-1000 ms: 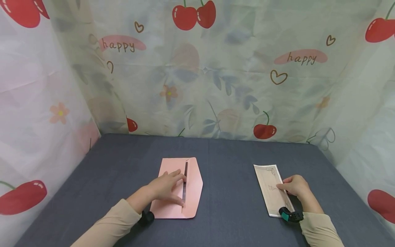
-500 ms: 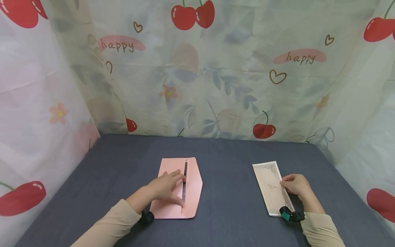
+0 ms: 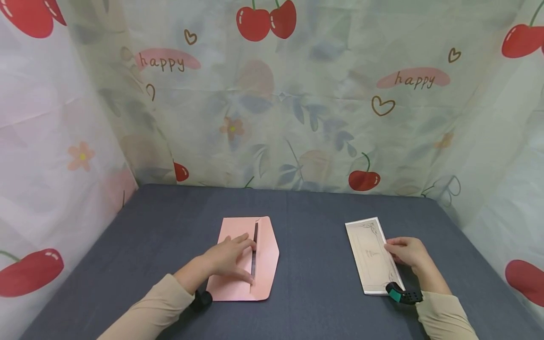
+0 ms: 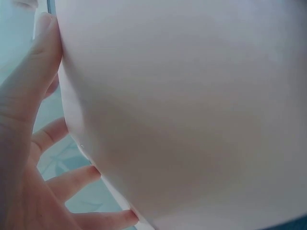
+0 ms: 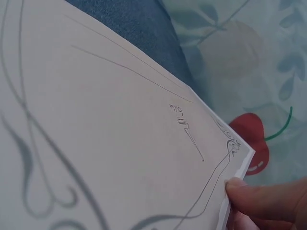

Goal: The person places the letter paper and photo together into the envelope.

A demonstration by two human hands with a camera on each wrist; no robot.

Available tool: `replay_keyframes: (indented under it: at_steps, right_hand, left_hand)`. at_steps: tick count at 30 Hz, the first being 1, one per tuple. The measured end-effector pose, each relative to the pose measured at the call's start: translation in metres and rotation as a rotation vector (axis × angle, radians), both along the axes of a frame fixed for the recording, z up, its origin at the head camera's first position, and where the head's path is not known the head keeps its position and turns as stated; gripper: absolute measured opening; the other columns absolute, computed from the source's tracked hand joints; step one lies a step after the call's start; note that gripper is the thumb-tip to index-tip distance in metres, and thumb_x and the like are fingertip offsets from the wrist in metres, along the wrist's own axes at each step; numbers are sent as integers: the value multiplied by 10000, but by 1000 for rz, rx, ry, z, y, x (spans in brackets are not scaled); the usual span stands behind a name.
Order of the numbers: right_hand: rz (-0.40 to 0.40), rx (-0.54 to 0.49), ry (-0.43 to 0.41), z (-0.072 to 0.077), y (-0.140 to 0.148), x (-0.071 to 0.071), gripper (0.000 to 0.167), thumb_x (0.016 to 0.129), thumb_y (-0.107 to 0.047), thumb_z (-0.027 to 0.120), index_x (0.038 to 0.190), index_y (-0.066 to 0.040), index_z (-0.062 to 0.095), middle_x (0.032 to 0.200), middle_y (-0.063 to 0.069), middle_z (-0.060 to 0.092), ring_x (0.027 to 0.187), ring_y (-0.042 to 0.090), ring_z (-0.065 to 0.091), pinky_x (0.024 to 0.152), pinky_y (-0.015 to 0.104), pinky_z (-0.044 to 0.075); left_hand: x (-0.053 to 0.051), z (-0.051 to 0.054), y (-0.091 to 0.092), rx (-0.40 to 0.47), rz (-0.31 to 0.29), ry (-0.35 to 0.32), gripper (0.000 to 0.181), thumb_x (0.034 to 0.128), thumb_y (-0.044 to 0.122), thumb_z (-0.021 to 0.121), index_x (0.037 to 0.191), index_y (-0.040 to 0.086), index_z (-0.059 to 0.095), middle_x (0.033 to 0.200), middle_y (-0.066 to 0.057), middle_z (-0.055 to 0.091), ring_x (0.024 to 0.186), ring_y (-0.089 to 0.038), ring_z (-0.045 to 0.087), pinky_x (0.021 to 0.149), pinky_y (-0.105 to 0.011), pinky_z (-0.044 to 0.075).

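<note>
Plainly, the pink envelope (image 3: 265,278) lies flat on the dark blue-grey desk (image 3: 314,264), left of centre, its tapered flap (image 3: 268,250) folded out to the right and a narrow dark slit (image 3: 253,262) running beside it. The left hand (image 3: 229,257) rests on the envelope; its grip is spread, thumb and fingers set apart and touching the paper at the slit. From the left wrist, the thumb and fingertips show along a paper edge, with the pale sheet filling most of the view. Well apart, toward the right of the desk, is a cream card (image 3: 369,259), white-edged and slightly slanted. The right hand (image 3: 408,250) holds it from its right side, the grip pinching the long edge, thumb on the printed face and a finger showing behind. Scrollwork decorates its corners, and the small marking in the middle is too faint to read. Whether the whole card is clear of the desk, I cannot tell. A black strap (image 3: 408,296) with a teal patch sits at the right wrist, near the card's lower corner. Beige sleeves (image 3: 150,307) cover both arms, and a cloth (image 3: 297,118) printed with red cherries hangs behind.
</note>
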State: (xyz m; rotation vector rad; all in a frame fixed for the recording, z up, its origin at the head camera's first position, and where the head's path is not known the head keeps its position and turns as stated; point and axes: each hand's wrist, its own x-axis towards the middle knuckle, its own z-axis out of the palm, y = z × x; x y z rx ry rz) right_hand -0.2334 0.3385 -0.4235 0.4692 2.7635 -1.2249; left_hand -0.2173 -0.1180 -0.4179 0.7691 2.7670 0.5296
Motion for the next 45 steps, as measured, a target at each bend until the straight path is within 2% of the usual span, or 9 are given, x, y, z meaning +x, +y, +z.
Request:
replay_keyframes:
  at_steps: [10,26,33,36,38,42,45]
  right_hand:
    - [1,-44,20,8,-7,-3,414,894,-173,586,1183,118,526,949,190,647,684,85,572,572,203,497]
    - [3,-72,27,15,-13,-6,424,907,-191,588,1206,101,518,990,180,647,701,82,571,596,203,496]
    - [28,-76,34,19,-17,-7,455,900,-226,605,1206,101,525,1003,189,651,712,85,585,608,213,502]
    - [33,-70,44,8,-11,-17,460,891,-261,615,1203,69,540,1029,175,652,726,82,596,553,191,486]
    - [37,-61,68,-7,-3,-28,478,887,-303,624,1204,46,550,1047,167,651,739,82,601,546,183,485]
    - [57,-34,116,-39,15,-50,498,885,-376,617,1203,4,563,1084,169,641,768,104,612,596,203,520]
    - [67,-20,130,-52,21,-60,519,881,-424,606,1203,-18,568,1099,168,640,780,114,618,640,229,539]
  left_hand:
    - [0,0,0,-2,0,7,657,646,535,779,1144,214,494,1483,-204,340,1352,-347,384,1141,-568,202]
    - [0,-1,0,-9,-2,14,661,640,541,780,1143,219,496,1480,-206,343,1344,-353,394,1134,-572,215]
    - [0,-1,0,-8,-5,12,665,641,529,786,1149,213,495,1483,-205,340,1337,-361,402,1131,-576,219]
    - [0,-1,-1,-5,-5,12,664,640,530,786,1144,211,496,1481,-208,341,1338,-360,400,1132,-575,217]
    - [0,0,0,-5,-5,11,662,642,529,786,1145,211,497,1481,-207,340,1341,-357,397,1134,-574,214]
    - [0,0,0,-2,-6,9,667,640,525,788,1145,200,498,1477,-216,342,1338,-366,397,1127,-582,221]
    - [0,1,0,1,-10,15,672,636,525,790,1141,191,499,1471,-223,348,1333,-371,403,1121,-587,228]
